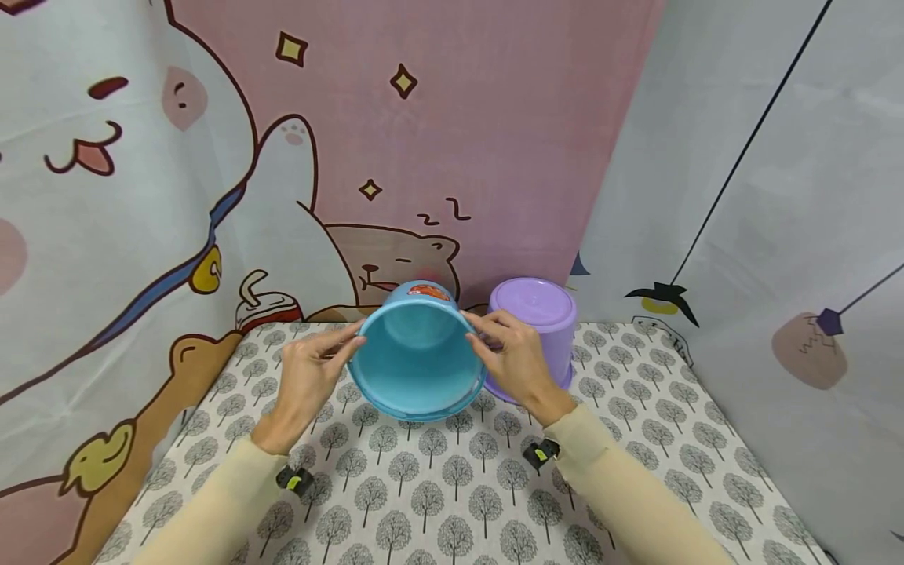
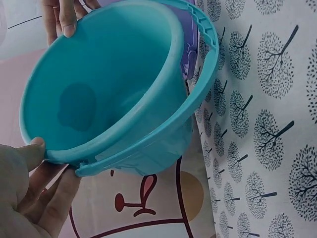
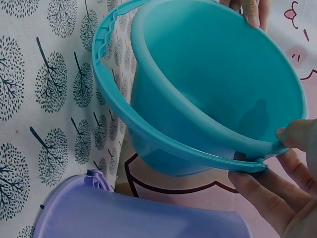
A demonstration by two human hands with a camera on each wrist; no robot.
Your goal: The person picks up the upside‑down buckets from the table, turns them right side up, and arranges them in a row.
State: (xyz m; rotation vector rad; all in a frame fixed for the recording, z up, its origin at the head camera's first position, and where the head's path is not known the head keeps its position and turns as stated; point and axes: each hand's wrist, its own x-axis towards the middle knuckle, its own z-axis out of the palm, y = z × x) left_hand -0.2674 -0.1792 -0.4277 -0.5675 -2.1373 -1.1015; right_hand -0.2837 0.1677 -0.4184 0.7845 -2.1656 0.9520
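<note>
A blue bucket [image 1: 417,357] is tilted over the table, its open mouth facing me and an orange-red label on its upper outside. My left hand [image 1: 311,373] pinches the rim at the left, thumb inside and fingers outside. Across from it my right hand [image 1: 514,357] grips the rim at the right in the same way. The bucket's handle [image 2: 200,89] hangs down along the lower side of the rim, its ends close to my fingers. Inside, the bucket holds nothing that shows.
Behind my right hand a purple bucket [image 1: 533,306] stands upside down near the table's back edge. A tree-patterned cloth [image 1: 424,502] covers the table. Cartoon-printed curtains [image 1: 494,141] hang at the back and both sides.
</note>
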